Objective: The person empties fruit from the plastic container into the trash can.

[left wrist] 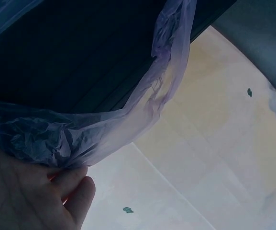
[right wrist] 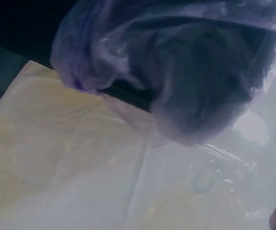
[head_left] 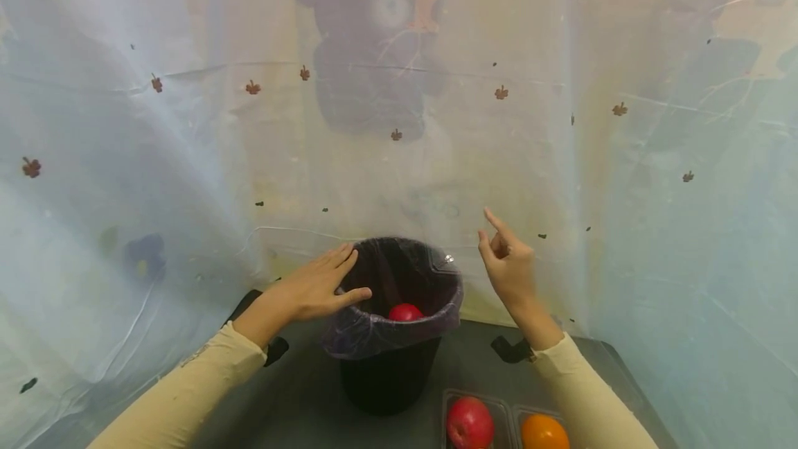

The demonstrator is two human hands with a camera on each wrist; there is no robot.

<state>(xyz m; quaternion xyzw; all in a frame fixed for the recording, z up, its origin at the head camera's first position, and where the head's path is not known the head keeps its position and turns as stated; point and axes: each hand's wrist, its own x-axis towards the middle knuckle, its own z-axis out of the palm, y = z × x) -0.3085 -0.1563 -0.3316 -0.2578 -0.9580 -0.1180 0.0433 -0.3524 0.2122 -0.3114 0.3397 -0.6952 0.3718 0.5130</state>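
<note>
A black trash bin (head_left: 388,383) stands on the dark table, lined with a thin purple trash bag (head_left: 355,335) folded over its rim. Inside, low behind the front rim, shows a red round thing (head_left: 405,312), partly hidden. My left hand (head_left: 305,289) lies at the bin's left rim, fingers straight, thumb stretched over the edge; in the left wrist view its fingertips are right at the bag (left wrist: 104,136). To the right of the bin my right hand (head_left: 511,265) is raised in the air, apart from the bag, index finger extended and the other fingers loosely curled, holding nothing.
Near the table's front edge, clear plastic trays hold a red apple (head_left: 470,423) and an orange (head_left: 544,432). Black clamp-like parts (head_left: 510,349) stand beside both forearms. A printed plastic curtain (head_left: 399,179) hangs close behind the bin and along both sides.
</note>
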